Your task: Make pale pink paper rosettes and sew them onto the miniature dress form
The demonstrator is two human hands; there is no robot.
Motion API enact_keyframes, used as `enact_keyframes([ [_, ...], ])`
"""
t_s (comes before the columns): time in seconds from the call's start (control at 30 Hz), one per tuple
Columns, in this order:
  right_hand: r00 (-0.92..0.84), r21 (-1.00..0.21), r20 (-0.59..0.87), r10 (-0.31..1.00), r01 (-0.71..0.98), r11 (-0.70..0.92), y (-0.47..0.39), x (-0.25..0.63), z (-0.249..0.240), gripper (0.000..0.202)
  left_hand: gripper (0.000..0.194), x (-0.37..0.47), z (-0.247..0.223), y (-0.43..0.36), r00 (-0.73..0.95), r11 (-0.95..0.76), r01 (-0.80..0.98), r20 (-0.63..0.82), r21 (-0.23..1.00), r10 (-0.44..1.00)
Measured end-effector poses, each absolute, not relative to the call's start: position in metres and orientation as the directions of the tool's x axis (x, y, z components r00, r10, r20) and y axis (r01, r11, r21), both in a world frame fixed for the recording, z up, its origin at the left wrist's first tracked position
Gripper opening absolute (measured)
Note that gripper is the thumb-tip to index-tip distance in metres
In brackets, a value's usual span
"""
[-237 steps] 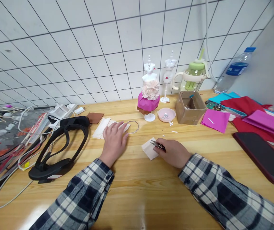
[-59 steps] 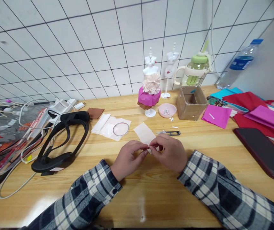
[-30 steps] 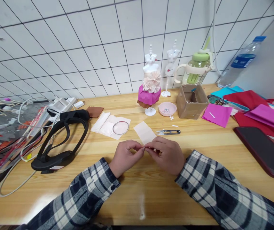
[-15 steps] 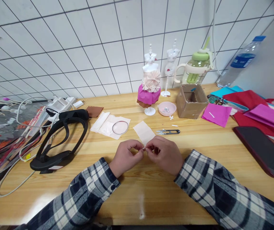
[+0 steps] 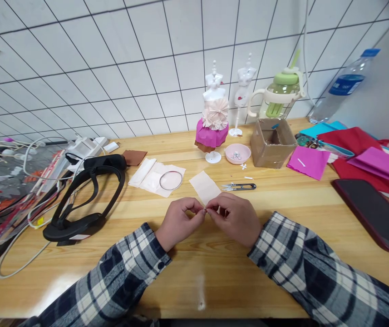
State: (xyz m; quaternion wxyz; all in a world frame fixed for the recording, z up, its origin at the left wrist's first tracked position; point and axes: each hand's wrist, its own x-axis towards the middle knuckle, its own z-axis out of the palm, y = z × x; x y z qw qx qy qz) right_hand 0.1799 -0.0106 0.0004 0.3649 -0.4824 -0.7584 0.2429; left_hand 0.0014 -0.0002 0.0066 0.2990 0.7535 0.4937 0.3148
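Over the wooden table, my left hand (image 5: 182,221) and my right hand (image 5: 237,218) meet with thumb and forefinger pinched, fingertips touching. Whatever lies between the fingertips is too small and too hidden to name. Just beyond them a pale peach paper or fabric piece (image 5: 204,185) lies flat, its near end partly covered by my right hand. Thread snips (image 5: 242,186) rest behind my right hand. Farther left, a thin metal ring (image 5: 171,180) sits on a larger pale peach sheet (image 5: 146,178). A small dress form (image 5: 214,109) wears a peach pleated top and magenta skirt.
At the back stand a pink bowl (image 5: 238,154) of small beads, a cardboard box (image 5: 273,143), a second dress form (image 5: 245,93), a lidded jug (image 5: 281,95) and a water bottle (image 5: 346,86). A phone (image 5: 373,213) and coloured fabrics lie right; a black headset (image 5: 85,200) and cables left.
The fingertips have drawn slightly closer together, and the small pale bit that showed between them is now hidden. The view has shifted very slightly.
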Motion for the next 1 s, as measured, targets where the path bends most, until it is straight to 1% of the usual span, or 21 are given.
enact_keyframes([
  [0.13,-0.256,-0.734,0.300,0.919,0.553,0.394,-0.0101,0.1787,0.0027,0.004,0.016,0.0028,0.0083,-0.0010,0.341,-0.330,0.534,0.159,0.778,0.926],
  [0.4,-0.218,-0.858,0.200,0.955,0.431,0.278,-0.0065,0.1773,-0.0004,0.003,0.014,0.0023,0.0087,-0.0006,0.354,-0.320,0.512,0.144,0.797,0.924],
  [0.63,-0.189,-0.908,0.140,0.972,0.367,0.202,-0.0051,0.1778,-0.0016,0.005,0.015,0.0004,0.0103,-0.0004,0.358,-0.290,0.477,0.119,0.830,0.926],
  [0.73,-0.189,-0.885,0.192,0.963,0.390,0.253,-0.0062,0.1787,-0.0005,0.004,0.015,-0.0003,0.0106,0.0001,0.356,-0.290,0.463,0.124,0.838,0.926],
  [0.87,-0.207,-0.814,0.292,0.934,0.459,0.356,-0.0089,0.1804,0.0022,0.006,0.016,-0.0007,0.0097,0.0012,0.305,-0.281,0.480,0.142,0.831,0.942],
  [1.0,-0.268,-0.783,0.341,0.901,0.449,0.430,-0.0104,0.1817,0.0032,0.011,0.017,-0.0014,0.0103,0.0023,0.303,-0.287,0.477,0.151,0.831,0.941],
])
